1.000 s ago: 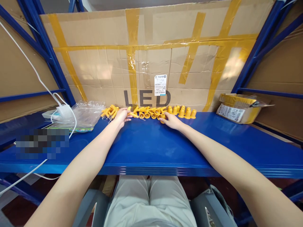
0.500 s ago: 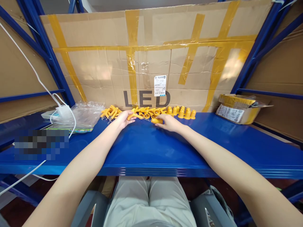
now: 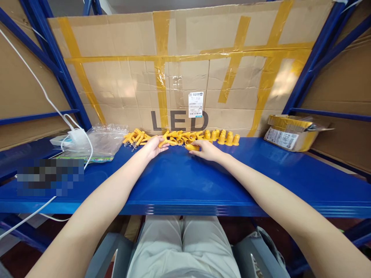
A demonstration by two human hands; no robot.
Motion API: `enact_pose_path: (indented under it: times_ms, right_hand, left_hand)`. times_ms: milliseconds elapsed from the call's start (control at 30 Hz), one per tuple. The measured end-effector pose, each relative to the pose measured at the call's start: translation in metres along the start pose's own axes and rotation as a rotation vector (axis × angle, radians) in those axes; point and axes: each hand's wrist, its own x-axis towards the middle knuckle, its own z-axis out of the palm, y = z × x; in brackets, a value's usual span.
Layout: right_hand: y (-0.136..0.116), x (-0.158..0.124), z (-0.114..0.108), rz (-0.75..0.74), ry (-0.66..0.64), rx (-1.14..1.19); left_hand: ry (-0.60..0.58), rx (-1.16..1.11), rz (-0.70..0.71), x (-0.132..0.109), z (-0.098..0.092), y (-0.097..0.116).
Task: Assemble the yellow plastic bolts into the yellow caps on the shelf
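Observation:
My left hand (image 3: 155,147) is closed on a slim yellow plastic piece with a forked end (image 3: 164,139), held just above the table at the front of the pile. My right hand (image 3: 209,150) has its fingers closed around a yellow plastic tube-like piece (image 3: 191,147), low over the tabletop. Left of my left hand lie yellow stick-like pieces (image 3: 138,136) with small metal hooks or chains. Between and behind my hands, yellow cup-shaped pieces (image 3: 179,135) lie on their sides. Several flanged yellow cups (image 3: 229,139) stand upright beyond my right hand.
A blue table (image 3: 185,181) carries everything. Behind it stands a large taped cardboard sheet (image 3: 130,85). Clear plastic bags (image 3: 104,141) and a white plug with cable (image 3: 77,135) lie at left. A small open carton (image 3: 285,135) sits at right.
My left hand has shifted slightly to the right, and the forked piece in it is now turned more upward. The right hand keeps nearly the same place.

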Motion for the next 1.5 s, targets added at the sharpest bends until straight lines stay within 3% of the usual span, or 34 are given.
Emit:
enact_pose_path:
  times_ms: [200, 367, 633, 800, 900, 1100, 1367, 1500]
  right_hand:
    - [0.004, 0.000, -0.001, 0.054, 0.043, -0.074]
    - [0.003, 0.001, -0.001, 0.001, 0.061, -0.070]
    - [0.005, 0.001, 0.001, -0.017, 0.066, -0.051]
    - [0.007, 0.001, 0.002, -0.001, 0.076, 0.020]
    - [0.008, 0.003, 0.003, 0.052, 0.114, 0.106]
    - [0.018, 0.003, 0.002, 0.197, 0.087, 0.460]
    - [0.013, 0.003, -0.001, 0.448, 0.085, 0.810]
    - [0.006, 0.004, -0.002, 0.526, 0.092, 0.802]
  left_hand:
    - [-0.137, 0.039, 0.008, -0.006, 0.002, -0.004]
    - [-0.311, 0.302, 0.127, -0.010, 0.005, -0.014]
    - [-0.177, 1.171, 0.581, -0.008, 0.003, -0.017]
    - [-0.106, 1.422, 0.771, -0.009, 0.001, -0.012]
    - [-0.066, 1.419, 0.748, -0.013, 0.001, -0.010]
    - [-0.102, 1.188, 0.551, -0.013, 0.002, -0.013]
    - [-0.107, 1.095, 0.638, -0.009, 0.004, -0.019]
    - [-0.100, 1.126, 0.649, -0.009, 0.005, -0.020]
